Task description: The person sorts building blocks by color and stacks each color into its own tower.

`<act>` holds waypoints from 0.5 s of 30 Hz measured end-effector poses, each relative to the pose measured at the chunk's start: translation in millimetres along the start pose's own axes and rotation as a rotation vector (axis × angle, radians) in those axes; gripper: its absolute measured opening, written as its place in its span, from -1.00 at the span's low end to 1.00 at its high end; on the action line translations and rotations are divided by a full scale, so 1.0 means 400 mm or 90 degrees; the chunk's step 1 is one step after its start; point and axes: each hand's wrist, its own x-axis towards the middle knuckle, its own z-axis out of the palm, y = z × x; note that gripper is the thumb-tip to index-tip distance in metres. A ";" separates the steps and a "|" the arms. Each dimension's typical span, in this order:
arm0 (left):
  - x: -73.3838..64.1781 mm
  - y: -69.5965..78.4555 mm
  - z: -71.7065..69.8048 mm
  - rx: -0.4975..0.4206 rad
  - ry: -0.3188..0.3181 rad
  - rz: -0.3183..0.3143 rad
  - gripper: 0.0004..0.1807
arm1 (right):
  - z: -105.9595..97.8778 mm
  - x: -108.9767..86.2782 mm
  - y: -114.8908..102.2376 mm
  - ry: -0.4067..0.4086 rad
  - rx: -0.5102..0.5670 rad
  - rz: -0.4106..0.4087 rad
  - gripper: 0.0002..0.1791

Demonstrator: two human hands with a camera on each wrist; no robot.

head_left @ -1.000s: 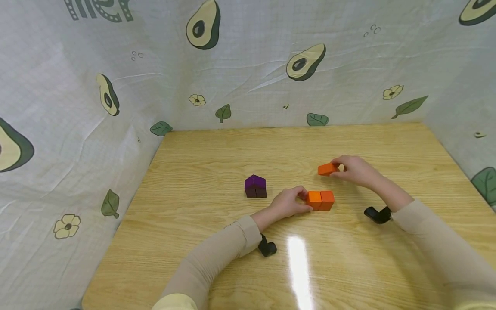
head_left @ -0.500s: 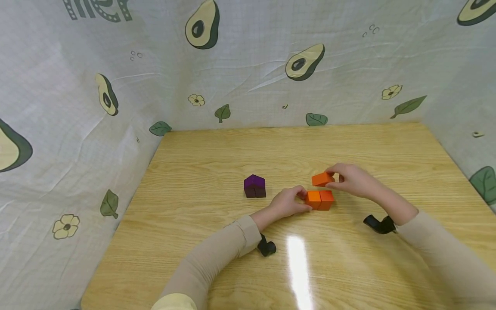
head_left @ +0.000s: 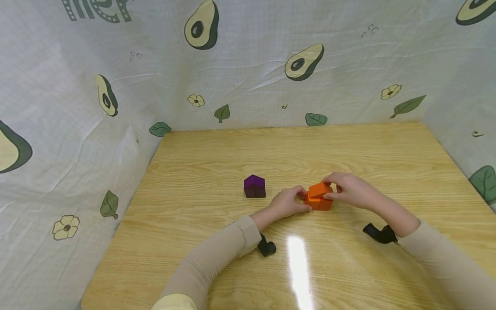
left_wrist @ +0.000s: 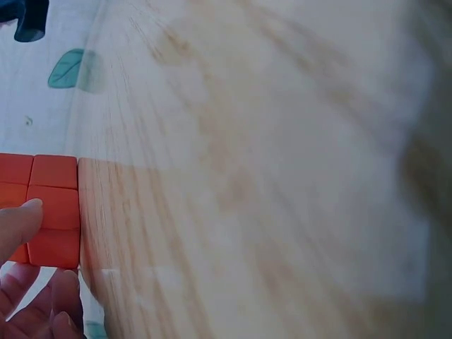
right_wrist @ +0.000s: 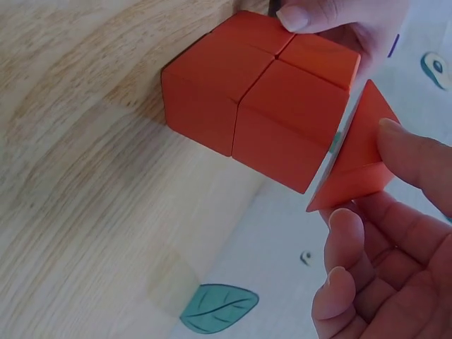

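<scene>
Orange blocks (head_left: pixel 318 205) stand stacked together on the table right of centre, seen up close as a squared stack of orange cubes (right_wrist: pixel 205 85) in the right wrist view. The left hand (head_left: pixel 286 202) holds this stack from its left side, thumb on the near side. Between thumb and fingers, the right hand (head_left: pixel 350 189) pinches an orange triangular block (right_wrist: pixel 360 159). That triangular block overlaps the top of the stack in the head view; a thin wedge-shaped gap shows between them in the right wrist view, so it is slightly tilted.
Left of the hands, a purple roof-shaped block (head_left: pixel 254 180) sits on dark purple blocks (head_left: pixel 255 192). Black wrist-worn devices (head_left: pixel 266 246) hang below both forearms. An avocado-print cloth (head_left: pixel 248 77) stands along the back and sides of the wooden table (head_left: pixel 186 241).
The right hand has brought the orange triangular block toward the person and a little left, from behind the orange stack to over its top. The left hand has stayed on the stack.
</scene>
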 end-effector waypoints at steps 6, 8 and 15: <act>-0.001 -0.002 0.000 0.004 0.002 0.000 -0.66 | 0.009 -0.002 -0.001 0.007 -0.001 -0.027 -0.64; -0.002 -0.003 0.000 0.001 0.002 0.000 -0.66 | 0.011 -0.003 0.000 0.006 -0.003 -0.032 -0.64; -0.003 -0.004 0.001 0.003 0.002 -0.001 -0.66 | 0.014 -0.004 0.001 -0.001 -0.015 -0.034 -0.62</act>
